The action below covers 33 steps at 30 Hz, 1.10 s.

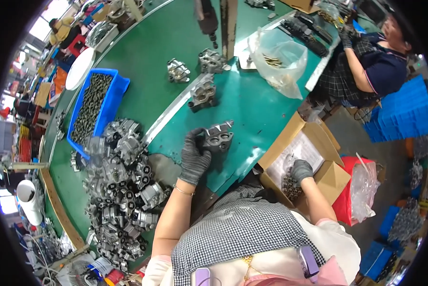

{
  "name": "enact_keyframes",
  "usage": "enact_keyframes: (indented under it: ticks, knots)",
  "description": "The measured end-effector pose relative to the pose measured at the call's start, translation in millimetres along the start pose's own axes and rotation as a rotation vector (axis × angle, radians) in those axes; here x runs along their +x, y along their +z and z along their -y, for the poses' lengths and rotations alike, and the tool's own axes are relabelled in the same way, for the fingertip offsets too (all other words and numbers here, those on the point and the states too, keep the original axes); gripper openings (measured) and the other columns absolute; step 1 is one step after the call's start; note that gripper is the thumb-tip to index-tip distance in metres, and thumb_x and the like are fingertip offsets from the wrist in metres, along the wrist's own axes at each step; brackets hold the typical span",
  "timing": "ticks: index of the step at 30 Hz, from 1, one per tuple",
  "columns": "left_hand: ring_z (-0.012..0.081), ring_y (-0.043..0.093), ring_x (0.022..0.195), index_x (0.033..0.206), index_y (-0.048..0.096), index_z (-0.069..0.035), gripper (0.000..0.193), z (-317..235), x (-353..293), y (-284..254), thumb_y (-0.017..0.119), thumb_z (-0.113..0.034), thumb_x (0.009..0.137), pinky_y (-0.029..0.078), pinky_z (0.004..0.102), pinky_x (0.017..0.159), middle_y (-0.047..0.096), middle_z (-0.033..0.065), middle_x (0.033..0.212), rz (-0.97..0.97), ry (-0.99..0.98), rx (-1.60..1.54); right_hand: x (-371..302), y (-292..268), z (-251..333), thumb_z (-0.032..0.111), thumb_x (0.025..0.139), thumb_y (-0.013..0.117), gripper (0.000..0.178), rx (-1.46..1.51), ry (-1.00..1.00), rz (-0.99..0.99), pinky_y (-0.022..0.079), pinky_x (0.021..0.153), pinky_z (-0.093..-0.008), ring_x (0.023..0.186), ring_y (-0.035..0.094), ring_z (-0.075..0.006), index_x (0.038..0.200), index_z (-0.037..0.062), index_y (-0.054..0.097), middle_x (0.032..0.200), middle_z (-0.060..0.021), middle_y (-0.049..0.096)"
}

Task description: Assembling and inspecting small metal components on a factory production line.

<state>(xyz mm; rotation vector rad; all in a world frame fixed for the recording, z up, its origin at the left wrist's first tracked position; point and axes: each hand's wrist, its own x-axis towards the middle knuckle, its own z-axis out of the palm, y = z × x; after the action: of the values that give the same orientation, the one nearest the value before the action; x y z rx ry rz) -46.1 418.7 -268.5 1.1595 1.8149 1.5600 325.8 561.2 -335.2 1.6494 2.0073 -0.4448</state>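
Note:
My left hand [195,159], in a dark grey knit glove, grips the left end of a grey metal casting [219,137] with two round bores, at the near part of the green bench. My right hand [301,170], gloved alike, reaches down into an open cardboard box [271,188] on the right. Its fingers are bent over a spot beside several metal castings [291,187] lying in the box; what they hold is hidden. Farther up the bench stand a casting [204,93], another casting [212,61] and a third casting [177,70].
A large heap of castings [121,190] lies left of my left arm. Beyond it stands a blue bin [110,97] of small dark parts. A hanging power tool [208,21], a clear bag [290,62] of brass-coloured pieces, a red bag [344,190] and a co-worker [366,71] are also around.

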Motion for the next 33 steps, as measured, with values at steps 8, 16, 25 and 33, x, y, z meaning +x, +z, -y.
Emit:
enact_keyframes:
  ticks: [8, 16, 25, 33]
  knots:
    - [0.0326, 0.058, 0.102, 0.128, 0.045, -0.005, 0.064, -33, 11, 10, 0.072, -0.010, 0.070, 0.048, 0.0384, 0.087, 0.056, 0.0183, 0.117, 0.264, 0.109, 0.362, -43, -150, 90, 0.033, 0.077, 0.065, 0.030, 0.377, -0.417, -0.218, 0.051, 0.068, -0.0391, 0.073, 0.064, -0.0319, 0.080, 0.0030, 0.066, 0.079, -0.0147, 0.066]
    - [0.0379, 0.058, 0.096, 0.121, 0.050, -0.006, 0.052, -29, 17, 35, 0.070, -0.011, 0.072, 0.050, 0.0412, 0.082, 0.056, 0.0208, 0.113, 0.124, 0.265, 0.416, -56, -173, 224, 0.034, 0.079, 0.062, 0.028, 0.049, -0.620, -0.142, 0.051, 0.071, -0.0424, 0.077, 0.064, -0.0347, 0.086, 0.0072, 0.066, 0.080, -0.0162, 0.066]
    - [0.0360, 0.060, 0.092, 0.100, 0.063, -0.007, 0.027, -41, 20, 26, 0.065, -0.014, 0.074, 0.051, 0.0419, 0.079, 0.055, 0.0227, 0.115, 0.220, 0.354, 0.665, -78, -233, 208, 0.024, 0.085, 0.064, 0.024, 1.135, -0.976, -0.223, 0.045, 0.048, -0.0282, 0.050, 0.055, -0.0157, 0.076, 0.0021, 0.059, 0.062, -0.0058, 0.059]
    - [0.0370, 0.060, 0.096, 0.099, 0.065, -0.008, 0.028, -34, 29, 28, 0.069, -0.015, 0.073, 0.051, 0.0410, 0.082, 0.054, 0.0241, 0.119, 0.258, 0.341, 0.653, -57, -218, 238, 0.024, 0.088, 0.061, 0.028, 1.422, -1.093, -0.312, 0.040, 0.046, -0.0262, 0.049, 0.050, -0.0121, 0.077, -0.0006, 0.058, 0.060, -0.0059, 0.056]
